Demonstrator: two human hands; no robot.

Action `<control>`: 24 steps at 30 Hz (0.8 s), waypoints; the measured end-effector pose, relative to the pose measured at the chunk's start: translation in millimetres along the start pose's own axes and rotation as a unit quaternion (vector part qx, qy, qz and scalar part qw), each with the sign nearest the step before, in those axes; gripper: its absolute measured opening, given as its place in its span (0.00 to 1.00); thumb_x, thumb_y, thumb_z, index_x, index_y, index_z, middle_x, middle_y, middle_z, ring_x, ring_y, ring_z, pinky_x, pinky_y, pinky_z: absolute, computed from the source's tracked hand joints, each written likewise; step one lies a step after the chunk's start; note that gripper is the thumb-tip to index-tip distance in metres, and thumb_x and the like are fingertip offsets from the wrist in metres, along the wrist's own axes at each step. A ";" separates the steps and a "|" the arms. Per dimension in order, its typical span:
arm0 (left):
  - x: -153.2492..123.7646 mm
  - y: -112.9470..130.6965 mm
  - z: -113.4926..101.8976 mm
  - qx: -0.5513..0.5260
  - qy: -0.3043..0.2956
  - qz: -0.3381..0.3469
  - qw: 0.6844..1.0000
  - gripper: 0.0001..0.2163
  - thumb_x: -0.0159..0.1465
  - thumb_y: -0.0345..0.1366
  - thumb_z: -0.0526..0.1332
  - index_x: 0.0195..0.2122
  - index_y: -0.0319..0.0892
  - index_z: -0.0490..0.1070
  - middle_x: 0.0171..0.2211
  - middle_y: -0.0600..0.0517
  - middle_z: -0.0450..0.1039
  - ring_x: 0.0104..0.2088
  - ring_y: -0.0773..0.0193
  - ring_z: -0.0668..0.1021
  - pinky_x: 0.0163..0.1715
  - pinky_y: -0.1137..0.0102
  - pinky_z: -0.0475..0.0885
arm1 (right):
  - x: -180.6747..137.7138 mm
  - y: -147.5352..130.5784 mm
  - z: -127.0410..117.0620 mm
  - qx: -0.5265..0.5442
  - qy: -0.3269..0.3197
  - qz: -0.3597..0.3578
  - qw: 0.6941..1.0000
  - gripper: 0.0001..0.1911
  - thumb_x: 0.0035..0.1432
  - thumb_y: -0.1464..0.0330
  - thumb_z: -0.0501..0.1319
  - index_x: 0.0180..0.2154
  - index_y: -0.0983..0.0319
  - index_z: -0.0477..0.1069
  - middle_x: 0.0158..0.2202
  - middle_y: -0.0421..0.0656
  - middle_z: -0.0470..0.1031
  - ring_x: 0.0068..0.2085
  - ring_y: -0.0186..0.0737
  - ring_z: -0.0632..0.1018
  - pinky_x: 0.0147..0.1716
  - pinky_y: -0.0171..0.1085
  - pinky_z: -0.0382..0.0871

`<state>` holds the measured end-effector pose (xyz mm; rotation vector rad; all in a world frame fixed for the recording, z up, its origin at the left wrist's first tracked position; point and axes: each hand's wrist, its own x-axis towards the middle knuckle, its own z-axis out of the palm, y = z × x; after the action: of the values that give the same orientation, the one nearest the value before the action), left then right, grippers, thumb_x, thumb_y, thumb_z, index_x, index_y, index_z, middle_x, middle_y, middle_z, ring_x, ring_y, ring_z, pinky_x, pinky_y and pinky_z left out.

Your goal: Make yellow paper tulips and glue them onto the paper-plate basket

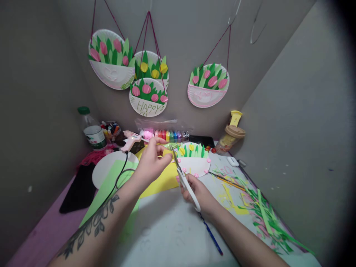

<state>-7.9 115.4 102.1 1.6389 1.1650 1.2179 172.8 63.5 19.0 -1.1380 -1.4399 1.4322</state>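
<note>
left hand (pixel 155 157) pinching a small yellow paper bit (pixel 168 152) above the table (pixel 164 226); right hand (pixel 197 191) gripping white-handled scissors (pixel 182 178), tips right by it; bit's partly covered, can't tell its shape tbh

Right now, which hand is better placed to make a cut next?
Probably the right hand: it holds the scissors by the handles, with the blades beside the yellow paper that the left hand appears to pinch.
</note>
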 end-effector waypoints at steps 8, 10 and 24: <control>0.4 3.6 0.1 -0.013 0.009 -0.004 1.000 0.12 0.56 0.32 0.59 0.40 0.43 0.58 0.24 0.59 0.66 0.26 0.68 0.72 0.26 0.73 0.62 | -0.8 -0.2 1.7 0.004 0.009 -0.002 1.000 0.10 0.40 0.73 0.58 0.28 0.60 0.59 0.24 0.34 0.63 0.24 0.29 0.62 0.24 0.31 0.55; 0.5 3.2 1.0 -0.017 0.007 -0.003 1.000 0.13 0.56 0.32 0.59 0.40 0.44 0.58 0.24 0.59 0.66 0.26 0.68 0.72 0.27 0.73 0.62 | -0.5 -0.3 1.6 0.004 0.006 -0.003 1.000 0.10 0.40 0.73 0.59 0.28 0.60 0.59 0.24 0.34 0.64 0.24 0.29 0.63 0.24 0.31 0.55; -0.7 7.2 -2.8 0.028 -0.009 -0.005 1.000 0.13 0.55 0.31 0.59 0.41 0.43 0.59 0.23 0.60 0.63 0.25 0.70 0.67 0.26 0.74 0.60 | 0.0 0.9 -0.5 -0.006 0.002 -0.003 1.000 0.12 0.40 0.70 0.61 0.28 0.60 0.58 0.24 0.34 0.63 0.25 0.30 0.62 0.25 0.32 0.55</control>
<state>-9.1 112.8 109.3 1.6796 1.2040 1.1717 173.3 63.7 18.1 -1.1421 -1.4494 1.4186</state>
